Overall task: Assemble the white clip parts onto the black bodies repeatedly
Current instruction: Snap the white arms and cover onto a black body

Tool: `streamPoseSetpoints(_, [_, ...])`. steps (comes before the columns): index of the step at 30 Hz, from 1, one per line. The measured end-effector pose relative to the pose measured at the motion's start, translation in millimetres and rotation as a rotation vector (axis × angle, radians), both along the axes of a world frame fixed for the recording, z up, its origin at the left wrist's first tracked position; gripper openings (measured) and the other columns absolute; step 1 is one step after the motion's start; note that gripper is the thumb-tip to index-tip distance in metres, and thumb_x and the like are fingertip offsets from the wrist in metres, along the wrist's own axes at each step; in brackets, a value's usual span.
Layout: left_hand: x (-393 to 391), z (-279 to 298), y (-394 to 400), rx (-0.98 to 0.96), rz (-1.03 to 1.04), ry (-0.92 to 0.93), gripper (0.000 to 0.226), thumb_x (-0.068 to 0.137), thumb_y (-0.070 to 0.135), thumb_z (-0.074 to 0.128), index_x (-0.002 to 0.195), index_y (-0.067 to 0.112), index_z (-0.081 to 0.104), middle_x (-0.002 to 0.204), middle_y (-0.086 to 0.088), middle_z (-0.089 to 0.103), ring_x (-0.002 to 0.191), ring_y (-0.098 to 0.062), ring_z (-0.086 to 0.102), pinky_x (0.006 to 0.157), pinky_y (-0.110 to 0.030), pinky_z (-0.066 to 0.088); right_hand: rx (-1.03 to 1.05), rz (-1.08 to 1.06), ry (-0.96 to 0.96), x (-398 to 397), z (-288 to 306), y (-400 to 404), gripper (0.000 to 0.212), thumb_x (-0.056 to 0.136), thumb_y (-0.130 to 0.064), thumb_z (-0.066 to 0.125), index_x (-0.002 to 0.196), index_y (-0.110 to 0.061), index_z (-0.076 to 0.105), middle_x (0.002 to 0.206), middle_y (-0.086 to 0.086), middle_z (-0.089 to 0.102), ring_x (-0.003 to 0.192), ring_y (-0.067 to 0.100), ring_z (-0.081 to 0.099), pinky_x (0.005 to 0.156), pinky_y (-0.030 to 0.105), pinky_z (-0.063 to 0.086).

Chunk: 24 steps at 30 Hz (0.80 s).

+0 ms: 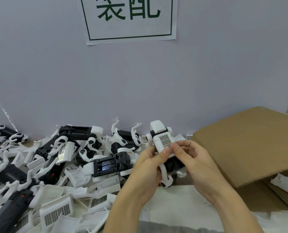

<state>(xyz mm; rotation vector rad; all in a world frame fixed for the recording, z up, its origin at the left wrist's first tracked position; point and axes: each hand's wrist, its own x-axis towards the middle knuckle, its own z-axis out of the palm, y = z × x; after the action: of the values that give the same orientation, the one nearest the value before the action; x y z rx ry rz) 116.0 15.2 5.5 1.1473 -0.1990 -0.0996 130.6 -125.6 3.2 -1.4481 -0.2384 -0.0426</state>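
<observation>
Both hands [170,158] pinch one white clip part [164,142] onto its black body [173,163], frame centre-right; light, stiff plastic, thin tabs probably fragile, grip the edges.

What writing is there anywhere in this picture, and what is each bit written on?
"装配", in large green characters inside a green border, on the white paper sign stuck to the wall; its top is cut off by the frame.
Small white markings inside the window of the black body lying on the pile: too small to read.
Markings in the window of another black body at the back: also unreadable.
Nothing else legible.
</observation>
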Motion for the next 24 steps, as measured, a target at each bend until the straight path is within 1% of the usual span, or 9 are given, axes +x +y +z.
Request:
streamPoseSetpoints(3, [1, 5, -5, -0.112, 0.071, 0.012, 0.046, 0.094, 0.028, 0.055, 0.128, -0.002, 0.060, 0.116, -0.023, 0.072, 0.109, -0.034, 0.071, 0.088, -0.040, 0.062, -0.031, -0.040, -0.134, -4, 2, 5, 0.048, 0.065, -0.049, 0.078, 0.102, -0.022, 0.067, 0.097, -0.001, 0.073, 0.087, 0.009, 0.072, 0.066, 0.019, 0.054])
streamPoseSetpoints(6, [2, 6, -6, -0.216, 0.141, 0.059, 0.042, 0.105, 0.032, 0.044, 0.128, 0.001, 0.060, 0.112, -0.020, 0.075, 0.104, -0.031, 0.074, 0.074, -0.033, 0.062, -0.239, -0.043, -0.261, -7, 4, 8, 0.041, 0.076, -0.041, 0.086, 0.112, -0.034, 0.069, 0.109, -0.010, 0.070, 0.108, 0.007, 0.065, 0.086, 0.023, 0.052])
streamPoseSetpoints(9, [1, 8, -2, -0.308, 0.089, 0.081, 0.051, 0.107, 0.044, 0.034, 0.131, 0.008, 0.061, 0.122, -0.017, 0.072, 0.112, -0.029, 0.071, 0.078, -0.035, 0.062, -0.419, -0.137, -0.376, -7, 3, 13, 0.051, 0.081, -0.035, 0.082, 0.127, -0.037, 0.062, 0.121, -0.018, 0.061, 0.119, 0.002, 0.055, 0.098, 0.022, 0.045])
streamPoseSetpoints(12, [0, 9, -1, -0.257, 0.059, 0.056, 0.052, 0.106, 0.045, 0.034, 0.132, 0.010, 0.062, 0.123, -0.013, 0.072, 0.114, -0.025, 0.070, 0.090, -0.037, 0.059, -0.422, -0.239, -0.447, -6, -1, 18, 0.047, 0.082, -0.035, 0.078, 0.126, -0.040, 0.060, 0.116, -0.022, 0.061, 0.115, -0.001, 0.056, 0.093, 0.020, 0.049])
streamPoseSetpoints(15, [0, 11, 2, -0.072, 0.174, 0.019, 0.039, 0.106, 0.033, 0.045, 0.122, 0.004, 0.067, 0.104, -0.010, 0.078, 0.098, -0.021, 0.075, 0.084, -0.032, 0.061, -0.267, -0.324, -0.389, 0, -7, 15, 0.030, 0.086, -0.036, 0.074, 0.110, -0.045, 0.058, 0.108, -0.030, 0.064, 0.103, -0.005, 0.062, 0.077, 0.014, 0.052])
streamPoseSetpoints(18, [-3, 23, 12, 0.214, 0.363, -0.107, 0.026, 0.105, 0.022, 0.052, 0.105, 0.005, 0.072, 0.088, -0.011, 0.079, 0.081, -0.023, 0.077, 0.069, -0.027, 0.062, -0.101, -0.395, -0.246, 8, -13, 4, 0.014, 0.093, -0.042, 0.063, 0.106, -0.035, 0.063, 0.099, -0.016, 0.072, 0.092, 0.004, 0.069, 0.072, 0.020, 0.053])
streamPoseSetpoints(20, [-7, 32, 17, 0.257, 0.531, -0.267, 0.020, 0.103, 0.015, 0.054, 0.096, 0.009, 0.072, 0.076, -0.005, 0.075, 0.066, -0.020, 0.072, 0.055, -0.026, 0.058, 0.003, -0.392, -0.134, 9, -15, -4, 0.018, 0.099, -0.040, 0.057, 0.103, -0.027, 0.069, 0.095, -0.008, 0.074, 0.084, 0.013, 0.072, 0.071, 0.028, 0.055])
streamPoseSetpoints(22, [-9, 36, 21, 0.320, 0.702, -0.391, 0.019, 0.101, 0.012, 0.057, 0.095, 0.021, 0.073, 0.078, 0.008, 0.072, 0.071, -0.008, 0.067, 0.060, -0.024, 0.056, 0.097, -0.319, -0.039, 9, -16, -9, 0.028, 0.102, -0.038, 0.054, 0.105, -0.017, 0.073, 0.102, 0.005, 0.075, 0.080, 0.021, 0.072, 0.077, 0.045, 0.056])
streamPoseSetpoints(24, [-10, 34, 22, 0.370, 0.712, -0.418, 0.024, 0.102, 0.018, 0.056, 0.104, 0.036, 0.072, 0.097, 0.026, 0.071, 0.092, 0.004, 0.066, 0.081, -0.023, 0.054, 0.208, -0.217, 0.041, 7, -14, -10, 0.037, 0.101, -0.040, 0.052, 0.107, -0.010, 0.074, 0.107, 0.019, 0.073, 0.081, 0.028, 0.069, 0.076, 0.048, 0.053])
